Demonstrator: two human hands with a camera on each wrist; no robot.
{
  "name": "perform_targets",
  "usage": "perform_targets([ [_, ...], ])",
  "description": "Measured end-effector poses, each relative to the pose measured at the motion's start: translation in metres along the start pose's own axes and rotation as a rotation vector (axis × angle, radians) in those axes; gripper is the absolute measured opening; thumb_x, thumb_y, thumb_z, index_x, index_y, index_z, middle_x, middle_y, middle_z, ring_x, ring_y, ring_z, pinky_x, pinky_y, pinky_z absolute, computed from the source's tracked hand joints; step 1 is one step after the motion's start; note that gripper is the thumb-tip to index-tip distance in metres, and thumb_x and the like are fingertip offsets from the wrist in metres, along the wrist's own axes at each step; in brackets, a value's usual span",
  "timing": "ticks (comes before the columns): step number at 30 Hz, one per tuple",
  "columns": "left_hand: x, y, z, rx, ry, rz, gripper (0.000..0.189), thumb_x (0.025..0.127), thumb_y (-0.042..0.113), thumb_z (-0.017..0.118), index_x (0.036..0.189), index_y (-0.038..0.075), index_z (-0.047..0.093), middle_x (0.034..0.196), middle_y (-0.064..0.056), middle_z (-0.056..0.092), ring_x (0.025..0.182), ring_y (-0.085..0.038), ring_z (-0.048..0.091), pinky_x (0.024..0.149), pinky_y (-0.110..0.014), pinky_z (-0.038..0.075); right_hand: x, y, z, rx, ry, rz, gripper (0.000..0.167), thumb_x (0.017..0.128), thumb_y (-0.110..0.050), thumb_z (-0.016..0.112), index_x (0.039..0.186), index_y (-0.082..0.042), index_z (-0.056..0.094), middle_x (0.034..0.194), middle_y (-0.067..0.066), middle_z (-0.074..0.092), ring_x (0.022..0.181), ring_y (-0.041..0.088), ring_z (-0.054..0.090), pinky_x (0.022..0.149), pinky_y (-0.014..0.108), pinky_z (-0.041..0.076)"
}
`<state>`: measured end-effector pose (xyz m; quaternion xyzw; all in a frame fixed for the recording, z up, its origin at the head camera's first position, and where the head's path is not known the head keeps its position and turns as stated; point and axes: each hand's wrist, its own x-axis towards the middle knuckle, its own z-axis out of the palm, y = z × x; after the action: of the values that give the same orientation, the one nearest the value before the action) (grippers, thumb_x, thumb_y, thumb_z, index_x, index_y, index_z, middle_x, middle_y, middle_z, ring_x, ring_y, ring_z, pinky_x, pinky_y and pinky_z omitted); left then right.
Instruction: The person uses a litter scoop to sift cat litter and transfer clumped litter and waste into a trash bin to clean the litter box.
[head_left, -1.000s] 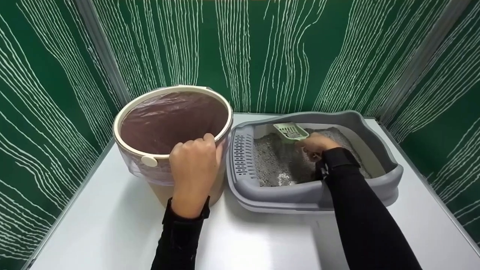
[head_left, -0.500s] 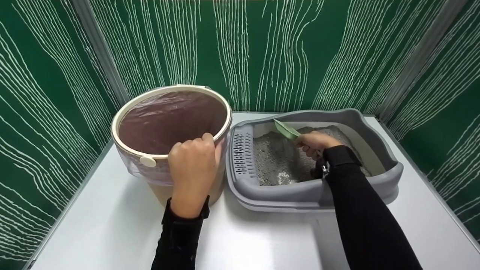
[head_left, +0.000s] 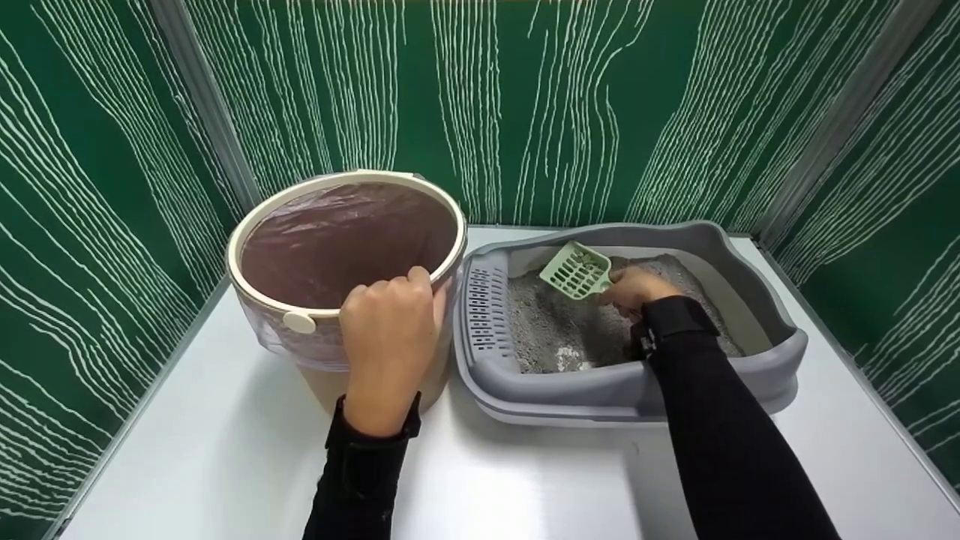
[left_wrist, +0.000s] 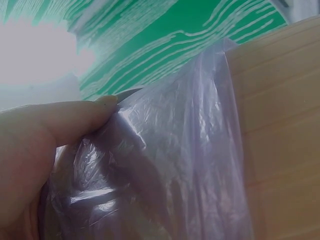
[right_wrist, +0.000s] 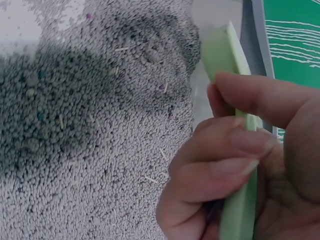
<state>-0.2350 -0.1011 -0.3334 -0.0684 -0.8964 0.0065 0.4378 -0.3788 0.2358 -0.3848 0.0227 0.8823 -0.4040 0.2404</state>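
Observation:
My right hand (head_left: 634, 291) grips the handle of a pale green slotted litter scoop (head_left: 577, 271) above the grey litter (head_left: 536, 322) in a grey litter box (head_left: 585, 390). In the right wrist view, fingers and thumb wrap the scoop's handle (right_wrist: 239, 215), its head tilted edge-on. The head view shows the slots see-through, with a little litter near the far edge. My left hand (head_left: 390, 330) holds the near right rim of a cream trash bin (head_left: 259, 296), lined with a translucent purple bag (left_wrist: 165, 145). The left thumb lies over the bag at the rim in the left wrist view.
Bin and litter box stand side by side on a white table (head_left: 480, 480). Green walls (head_left: 517, 90) with white wavy lines enclose the back and sides. A perforated ledge (head_left: 487, 307) lines the box's left end; a pale patch (head_left: 571, 358) shows in the litter.
The scoop has turned in my right hand, from level with litter in it, through edge-on, to tilted with its slots facing the camera. My left hand stays on the bin's rim.

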Motion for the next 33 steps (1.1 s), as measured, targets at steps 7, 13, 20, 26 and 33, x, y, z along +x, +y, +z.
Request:
perform_targets([
  [7, 0.001, 0.0, -0.001, 0.011, -0.007, 0.008, 0.043, 0.089, 0.037, 0.086, 0.07, 0.007, 0.063, 0.057, -0.008, 0.062, 0.05, -0.03, 0.064, 0.049, -0.039, 0.044, -0.003, -0.004, 0.0, -0.055, -0.001, -0.012, 0.04, 0.104, -0.011, 0.064, 0.138, 0.008, 0.055, 0.066, -0.005, 0.047, 0.052, 0.004, 0.039, 0.051, 0.021, 0.036],
  [13, 0.002, 0.001, -0.002, 0.009, -0.008, 0.012, 0.042, 0.088, 0.036, 0.086, 0.07, 0.007, 0.063, 0.057, -0.007, 0.062, 0.05, -0.03, 0.064, 0.05, -0.04, 0.044, -0.014, -0.013, -0.008, -0.079, -0.042, -0.049, 0.026, 0.102, -0.018, 0.069, 0.119, 0.0, 0.066, 0.067, -0.005, 0.049, 0.055, 0.004, 0.039, 0.052, 0.022, 0.036],
  [20, 0.0, 0.0, 0.001, 0.008, -0.013, -0.002, 0.043, 0.089, 0.036, 0.085, 0.069, 0.006, 0.062, 0.056, -0.01, 0.062, 0.05, -0.031, 0.064, 0.049, -0.041, 0.044, -0.036, -0.031, -0.036, -0.135, -0.093, -0.073, 0.029, 0.104, -0.027, 0.069, 0.119, -0.002, 0.066, 0.073, -0.007, 0.051, 0.058, 0.004, 0.04, 0.053, 0.019, 0.037],
  [26, 0.0, 0.0, -0.001, 0.011, 0.004, 0.002, 0.04, 0.084, 0.033, 0.09, 0.07, 0.007, 0.063, 0.058, -0.009, 0.065, 0.051, -0.031, 0.066, 0.05, -0.04, 0.045, -0.069, -0.082, -0.056, -0.214, -0.017, -0.183, 0.037, 0.105, -0.032, 0.067, 0.125, -0.001, 0.069, 0.078, -0.006, 0.056, 0.061, 0.006, 0.044, 0.055, 0.02, 0.04],
  [33, 0.0, 0.001, -0.001, 0.004, 0.021, 0.002, 0.041, 0.088, 0.035, 0.087, 0.069, 0.007, 0.063, 0.057, -0.008, 0.064, 0.05, -0.03, 0.064, 0.05, -0.04, 0.044, -0.103, -0.152, -0.044, -0.111, -0.025, -0.269, 0.031, 0.106, -0.032, 0.067, 0.121, -0.005, 0.071, 0.073, -0.008, 0.049, 0.06, 0.006, 0.039, 0.056, 0.021, 0.037],
])
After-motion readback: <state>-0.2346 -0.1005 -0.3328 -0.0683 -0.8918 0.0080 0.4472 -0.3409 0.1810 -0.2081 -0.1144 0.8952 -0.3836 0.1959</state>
